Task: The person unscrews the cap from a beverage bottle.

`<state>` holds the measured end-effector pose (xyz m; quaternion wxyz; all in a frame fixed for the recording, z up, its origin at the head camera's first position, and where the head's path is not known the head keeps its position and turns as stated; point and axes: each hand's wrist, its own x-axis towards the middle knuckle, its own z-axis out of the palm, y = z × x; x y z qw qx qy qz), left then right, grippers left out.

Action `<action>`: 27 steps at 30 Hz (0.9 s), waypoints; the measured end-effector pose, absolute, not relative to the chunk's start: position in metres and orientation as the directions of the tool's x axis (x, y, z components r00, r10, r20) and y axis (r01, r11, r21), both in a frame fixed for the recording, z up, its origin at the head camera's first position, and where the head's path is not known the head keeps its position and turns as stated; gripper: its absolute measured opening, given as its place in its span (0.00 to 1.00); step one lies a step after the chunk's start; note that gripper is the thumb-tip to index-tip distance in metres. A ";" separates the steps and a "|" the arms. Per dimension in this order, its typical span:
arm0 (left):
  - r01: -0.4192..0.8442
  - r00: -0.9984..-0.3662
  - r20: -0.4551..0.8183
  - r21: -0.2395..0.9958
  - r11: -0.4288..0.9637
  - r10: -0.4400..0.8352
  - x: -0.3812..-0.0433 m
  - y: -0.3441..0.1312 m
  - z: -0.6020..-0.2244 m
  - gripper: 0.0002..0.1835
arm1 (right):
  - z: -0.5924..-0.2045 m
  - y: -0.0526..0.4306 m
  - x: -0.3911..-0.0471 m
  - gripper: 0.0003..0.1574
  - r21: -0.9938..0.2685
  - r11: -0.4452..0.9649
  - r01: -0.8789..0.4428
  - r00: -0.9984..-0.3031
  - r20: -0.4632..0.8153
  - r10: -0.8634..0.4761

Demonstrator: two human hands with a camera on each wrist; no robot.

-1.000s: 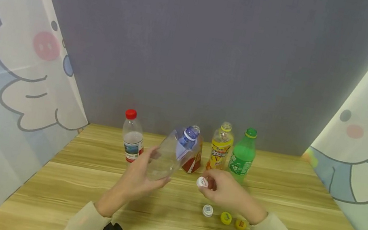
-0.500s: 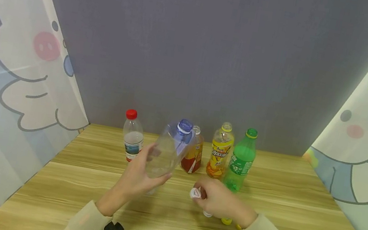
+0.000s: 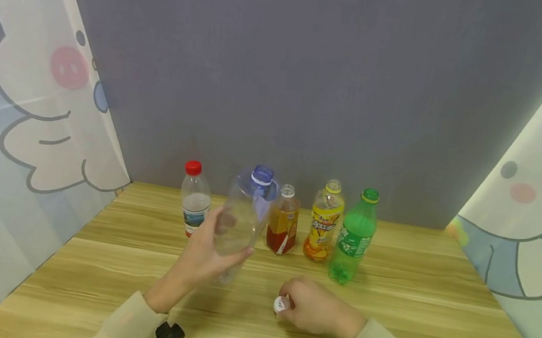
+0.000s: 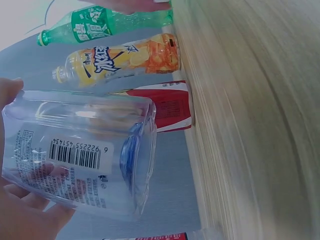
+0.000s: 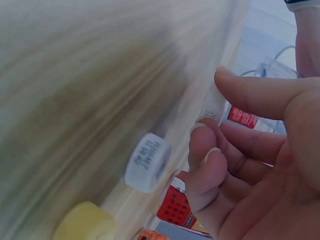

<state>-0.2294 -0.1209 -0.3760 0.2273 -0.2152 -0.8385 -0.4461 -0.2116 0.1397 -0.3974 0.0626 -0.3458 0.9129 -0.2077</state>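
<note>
My left hand [image 3: 200, 259] grips a large clear plastic bottle [image 3: 241, 227], its thumb and fingers round the body. The uncapped blue-violet neck points up, leaning slightly right, and a printed barcode faces the left wrist view. To the right, close over the table, my right hand [image 3: 319, 307] pinches a white bottle cap [image 3: 282, 305] between thumb and fingers. In the right wrist view, another white cap [image 5: 147, 162] and a yellow cap [image 5: 85, 222] lie on the wood near that hand. The hand hides these loose caps from the head view.
Along the back of the wooden table [image 3: 83, 275] stand a red-capped bottle [image 3: 196, 207], an uncapped amber drink bottle [image 3: 283, 225], an uncapped yellow-labelled bottle [image 3: 323, 223] and an uncapped green bottle [image 3: 355, 238]. A grey panel [image 3: 287, 75] rises behind them.
The large bottle has swung more upright, its neck shifting left and up. My right hand has come down nearer the table's front with the white cap, covering the loose caps.
</note>
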 end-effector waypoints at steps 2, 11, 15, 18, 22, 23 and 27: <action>0.554 -0.811 0.565 0.662 0.505 0.149 -0.230 -0.121 -0.376 0.49 | -0.399 0.139 -0.210 0.09 -0.408 0.671 -0.619 -0.742 0.024 -0.670; 0.520 -0.838 0.530 0.709 0.476 0.126 -0.240 -0.120 -0.376 0.50 | -0.403 0.137 -0.201 0.13 -0.325 0.677 -0.660 -0.720 0.018 -0.694; 0.475 -0.870 0.480 0.753 0.455 0.113 -0.244 -0.120 -0.376 0.49 | -0.404 0.138 -0.199 0.11 -0.309 0.674 -0.671 -0.715 0.030 -0.698; 0.438 -0.891 0.442 0.782 0.444 0.100 -0.247 -0.121 -0.376 0.49 | -0.405 0.139 -0.199 0.11 -0.303 0.669 -0.678 -0.711 0.040 -0.702; 0.422 -0.899 0.429 0.792 0.441 0.090 -0.251 -0.123 -0.379 0.49 | -0.404 0.139 -0.198 0.13 -0.304 0.668 -0.679 -0.710 0.042 -0.703; 0.425 -0.897 0.433 0.790 0.442 0.089 -0.253 -0.123 -0.379 0.49 | -0.403 0.139 -0.198 0.13 -0.305 0.669 -0.678 -0.711 0.041 -0.702; 0.432 -0.891 0.448 0.785 0.444 0.075 -0.259 -0.123 -0.382 0.49 | -0.402 0.138 -0.197 0.13 -0.314 0.666 -0.676 -0.711 0.044 -0.702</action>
